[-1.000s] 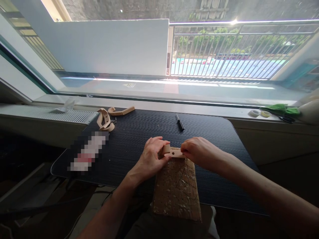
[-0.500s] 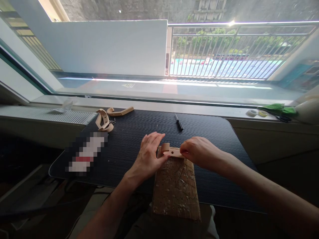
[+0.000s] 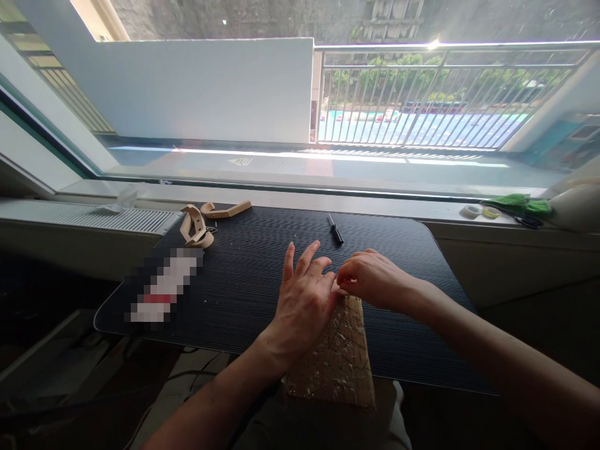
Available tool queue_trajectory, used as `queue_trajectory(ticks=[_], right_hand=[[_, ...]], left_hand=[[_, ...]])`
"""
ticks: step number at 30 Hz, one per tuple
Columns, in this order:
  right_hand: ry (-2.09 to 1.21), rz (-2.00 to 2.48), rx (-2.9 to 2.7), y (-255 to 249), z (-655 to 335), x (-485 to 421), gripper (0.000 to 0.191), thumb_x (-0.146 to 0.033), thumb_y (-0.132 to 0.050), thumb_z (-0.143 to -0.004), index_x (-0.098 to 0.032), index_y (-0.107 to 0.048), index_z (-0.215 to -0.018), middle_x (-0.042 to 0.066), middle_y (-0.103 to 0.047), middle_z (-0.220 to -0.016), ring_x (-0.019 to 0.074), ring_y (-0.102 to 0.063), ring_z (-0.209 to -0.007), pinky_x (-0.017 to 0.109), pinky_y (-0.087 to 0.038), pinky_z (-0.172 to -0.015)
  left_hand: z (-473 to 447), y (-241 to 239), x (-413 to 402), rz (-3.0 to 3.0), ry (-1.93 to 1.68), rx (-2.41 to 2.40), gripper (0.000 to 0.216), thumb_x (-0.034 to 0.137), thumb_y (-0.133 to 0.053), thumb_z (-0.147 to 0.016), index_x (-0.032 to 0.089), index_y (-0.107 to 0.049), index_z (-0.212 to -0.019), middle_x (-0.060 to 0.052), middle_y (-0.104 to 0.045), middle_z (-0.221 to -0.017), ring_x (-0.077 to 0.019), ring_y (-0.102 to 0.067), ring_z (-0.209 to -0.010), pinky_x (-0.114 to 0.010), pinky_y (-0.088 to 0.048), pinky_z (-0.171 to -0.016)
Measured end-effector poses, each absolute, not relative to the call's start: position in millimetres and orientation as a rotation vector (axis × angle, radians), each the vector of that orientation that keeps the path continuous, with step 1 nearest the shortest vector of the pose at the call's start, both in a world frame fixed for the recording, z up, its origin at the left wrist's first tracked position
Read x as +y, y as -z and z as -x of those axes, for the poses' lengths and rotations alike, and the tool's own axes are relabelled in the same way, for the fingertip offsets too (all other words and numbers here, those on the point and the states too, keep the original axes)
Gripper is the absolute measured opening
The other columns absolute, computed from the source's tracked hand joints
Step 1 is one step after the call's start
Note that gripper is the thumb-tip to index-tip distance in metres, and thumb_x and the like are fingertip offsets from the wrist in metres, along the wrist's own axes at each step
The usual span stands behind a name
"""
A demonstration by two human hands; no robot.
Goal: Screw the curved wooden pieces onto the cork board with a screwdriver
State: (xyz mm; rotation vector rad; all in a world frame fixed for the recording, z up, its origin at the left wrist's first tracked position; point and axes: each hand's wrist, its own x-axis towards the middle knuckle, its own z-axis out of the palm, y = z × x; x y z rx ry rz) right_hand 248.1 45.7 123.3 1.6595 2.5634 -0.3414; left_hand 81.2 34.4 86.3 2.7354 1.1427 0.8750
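Note:
A worn brown perforated board (image 3: 338, 362) lies at the near edge of a dark ribbed mat (image 3: 244, 275). My left hand (image 3: 304, 300) rests over the board's far left corner with its fingers stretched out and apart. My right hand (image 3: 372, 279) sits beside it at the board's far end, fingers curled in a pinch. The small tan wooden piece that it held a moment ago is now hidden under my hands.
Several curved tan wooden parts (image 3: 199, 225) lie at the mat's far left. A small black screwdriver (image 3: 335, 230) lies at the far middle. A blurred-out object (image 3: 164, 284) rests on the left. Tape rolls (image 3: 478, 212) and green material (image 3: 515, 203) sit on the window sill.
My left hand let go of the tan piece, opened and moved right over it and the board's corner. My right hand stayed almost in place.

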Motion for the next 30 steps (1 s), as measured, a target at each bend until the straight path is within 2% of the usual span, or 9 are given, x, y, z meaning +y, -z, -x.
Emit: queue_trajectory(ticks=[4,9,14,21,27,30], right_hand=[[0.373,-1.657,2.557,-125,-249,47,0.022,-0.021,-0.049,-0.079,-0.021,-0.069,-0.069,0.003,-0.066,-0.068,0.0132,-0.056,-0.07,0.026,-0.028,-0.068],[0.436,-1.67,2.579,-124,-251,48,0.024,-0.019,-0.048,-0.078,-0.023,-0.071,-0.075,0.002,-0.068,-0.072,0.0129,-0.056,-0.072,0.026,-0.028,-0.069],[0.404,-1.674,2.567,-123,-251,49,0.024,-0.021,-0.048,-0.077,-0.021,-0.07,-0.067,0.002,-0.065,-0.065,0.0115,-0.053,-0.065,0.025,-0.028,-0.065],[0.409,-1.676,2.581,-123,-253,51,0.021,-0.021,-0.049,-0.074,-0.019,-0.067,-0.061,0.0,-0.06,-0.056,0.0085,-0.044,-0.054,0.022,-0.026,-0.056],[0.52,-1.703,2.556,-125,-253,49,0.02,-0.023,-0.051,-0.076,-0.021,-0.07,-0.072,0.0,-0.062,-0.061,0.0084,-0.046,-0.055,0.022,-0.025,-0.053],[0.499,-1.75,2.556,-124,-253,47,0.021,-0.025,-0.051,-0.077,-0.018,-0.068,-0.068,0.0,-0.06,-0.06,0.0076,-0.041,-0.052,0.022,-0.023,-0.051]], left_hand=[[-84,-86,32,-2.762,-0.846,1.12,0.021,0.027,-0.046,-0.087,0.02,-0.065,-0.093,-0.005,-0.061,-0.11,-0.0255,-0.033,-0.13,-0.053,-0.006,-0.113],[-85,-83,23,-2.78,-0.799,1.085,0.02,0.023,-0.046,-0.087,0.022,-0.063,-0.096,-0.003,-0.064,-0.099,-0.0246,-0.039,-0.126,-0.054,-0.005,-0.112],[-86,-76,13,-2.808,-0.701,1.025,0.027,0.026,-0.05,-0.084,0.021,-0.057,-0.109,-0.007,-0.058,-0.116,-0.0257,-0.034,-0.129,-0.054,-0.008,-0.113],[-90,-69,4,-2.784,-0.615,1.072,0.043,0.034,-0.053,-0.081,0.016,-0.049,-0.12,-0.013,-0.049,-0.129,-0.031,-0.026,-0.133,-0.057,-0.01,-0.111],[-84,-79,12,-2.747,-0.764,1.09,0.031,0.028,-0.048,-0.085,0.019,-0.054,-0.114,-0.009,-0.057,-0.118,-0.0272,-0.033,-0.13,-0.055,-0.009,-0.112],[-85,-87,24,-2.731,-0.822,1.171,0.027,0.029,-0.048,-0.085,0.018,-0.057,-0.108,-0.007,-0.061,-0.11,-0.0266,-0.035,-0.128,-0.052,-0.007,-0.113]])
